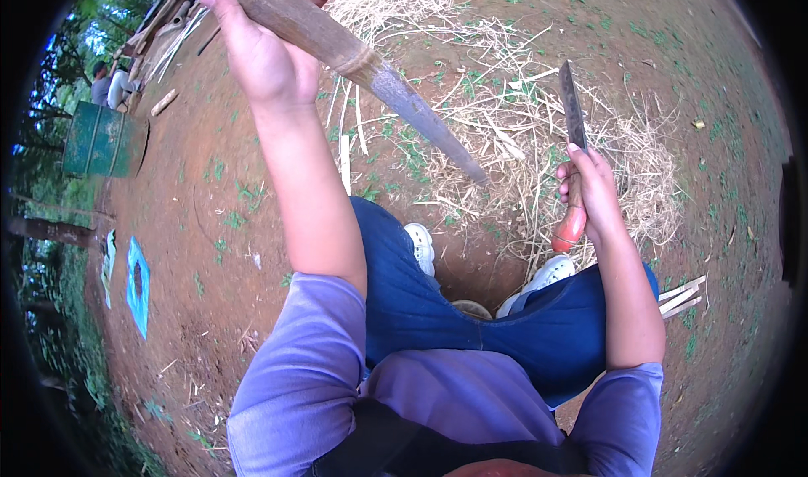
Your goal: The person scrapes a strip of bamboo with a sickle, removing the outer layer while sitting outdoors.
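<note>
My left hand (271,71) is raised at the upper left, gripping a long piece of bamboo (324,41) with the thumb along its near side. The bamboo has a node ring partway along and slants down to the right, toward the shavings. Its upper end runs out of view. On the right, the fingers of my right hand (596,184) wrap around the handle of a machete (573,107). Its dark blade points up and away, and the handle's rounded butt is reddish orange. The blade and the bamboo are apart.
Pale bamboo shavings (505,132) lie heaped on the dirt ahead of my white shoes (421,248). Cut strips (682,299) rest beside my right knee. Far left are a green drum (105,140), a blue plastic sheet (137,288) and a seated person (114,86).
</note>
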`<state>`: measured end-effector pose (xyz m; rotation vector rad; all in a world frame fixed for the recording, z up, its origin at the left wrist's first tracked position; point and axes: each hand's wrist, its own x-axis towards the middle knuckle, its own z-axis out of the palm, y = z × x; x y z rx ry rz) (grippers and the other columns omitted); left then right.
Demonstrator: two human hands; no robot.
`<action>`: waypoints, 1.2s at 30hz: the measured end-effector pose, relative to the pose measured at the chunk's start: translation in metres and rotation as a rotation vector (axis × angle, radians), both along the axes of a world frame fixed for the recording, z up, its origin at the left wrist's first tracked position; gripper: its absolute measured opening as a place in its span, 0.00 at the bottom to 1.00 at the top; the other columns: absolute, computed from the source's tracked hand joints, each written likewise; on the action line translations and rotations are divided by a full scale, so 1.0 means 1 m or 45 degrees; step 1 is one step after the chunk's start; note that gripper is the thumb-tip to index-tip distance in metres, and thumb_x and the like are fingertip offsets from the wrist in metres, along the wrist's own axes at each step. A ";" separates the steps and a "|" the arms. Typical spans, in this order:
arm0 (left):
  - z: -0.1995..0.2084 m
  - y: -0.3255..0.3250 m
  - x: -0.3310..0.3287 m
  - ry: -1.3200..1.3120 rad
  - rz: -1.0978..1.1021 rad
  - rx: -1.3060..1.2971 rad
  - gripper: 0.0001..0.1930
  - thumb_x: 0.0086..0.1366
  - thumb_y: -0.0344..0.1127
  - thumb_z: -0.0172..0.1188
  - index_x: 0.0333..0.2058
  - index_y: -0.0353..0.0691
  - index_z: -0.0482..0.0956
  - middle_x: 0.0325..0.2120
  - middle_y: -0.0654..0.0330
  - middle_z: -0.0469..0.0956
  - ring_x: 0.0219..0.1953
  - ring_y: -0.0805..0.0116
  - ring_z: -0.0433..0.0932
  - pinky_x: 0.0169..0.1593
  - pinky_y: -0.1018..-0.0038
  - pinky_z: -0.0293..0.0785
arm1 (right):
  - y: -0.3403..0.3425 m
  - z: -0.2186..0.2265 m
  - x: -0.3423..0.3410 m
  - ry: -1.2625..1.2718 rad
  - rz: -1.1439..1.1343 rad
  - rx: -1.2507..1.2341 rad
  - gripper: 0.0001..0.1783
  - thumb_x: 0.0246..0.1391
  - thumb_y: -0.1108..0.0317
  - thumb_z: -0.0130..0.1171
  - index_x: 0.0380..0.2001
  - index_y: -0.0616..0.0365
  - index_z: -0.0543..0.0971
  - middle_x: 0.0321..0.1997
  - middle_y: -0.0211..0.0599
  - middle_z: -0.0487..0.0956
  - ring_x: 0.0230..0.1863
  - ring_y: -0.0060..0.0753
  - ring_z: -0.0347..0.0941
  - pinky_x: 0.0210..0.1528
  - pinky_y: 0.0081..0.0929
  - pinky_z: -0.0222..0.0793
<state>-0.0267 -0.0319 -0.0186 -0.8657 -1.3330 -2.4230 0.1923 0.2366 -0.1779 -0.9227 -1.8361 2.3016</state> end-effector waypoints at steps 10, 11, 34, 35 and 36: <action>-0.053 0.095 0.030 0.255 -0.054 -0.436 0.40 0.75 0.64 0.41 0.73 0.42 0.49 0.66 0.48 0.62 0.71 0.55 0.58 0.70 0.56 0.59 | 0.012 -0.008 -0.012 0.124 0.011 0.053 0.20 0.59 0.63 0.68 0.47 0.62 0.73 0.35 0.34 0.83 0.21 0.15 0.71 0.24 0.16 0.71; -0.054 0.101 0.031 0.276 -0.096 -0.487 0.40 0.75 0.65 0.41 0.72 0.39 0.50 0.66 0.47 0.61 0.69 0.52 0.61 0.69 0.53 0.59 | 0.015 -0.008 -0.015 0.111 -0.002 0.091 0.23 0.56 0.66 0.71 0.49 0.63 0.72 0.37 0.36 0.83 0.22 0.15 0.71 0.25 0.17 0.72; -0.133 0.118 0.121 -0.008 -1.250 -1.450 0.19 0.78 0.47 0.49 0.42 0.38 0.82 0.26 0.64 0.79 0.30 0.76 0.78 0.38 0.76 0.74 | 0.051 0.010 -0.053 0.520 -0.575 0.059 0.21 0.51 0.64 0.77 0.38 0.57 0.74 0.28 0.26 0.77 0.26 0.18 0.75 0.29 0.19 0.76; -0.156 0.109 0.126 -0.003 -1.364 -1.587 0.20 0.78 0.48 0.48 0.44 0.39 0.82 0.27 0.64 0.80 0.31 0.77 0.78 0.38 0.76 0.74 | 0.054 0.008 -0.054 0.505 -0.660 0.004 0.20 0.51 0.63 0.77 0.37 0.57 0.74 0.28 0.25 0.76 0.26 0.18 0.75 0.29 0.19 0.76; -0.178 0.104 0.130 -0.082 -1.466 -1.671 0.22 0.78 0.51 0.47 0.48 0.38 0.81 0.32 0.60 0.81 0.37 0.73 0.79 0.42 0.74 0.75 | 0.059 0.008 -0.052 0.519 -0.710 -0.060 0.20 0.52 0.62 0.76 0.37 0.56 0.73 0.28 0.25 0.75 0.25 0.18 0.74 0.29 0.18 0.76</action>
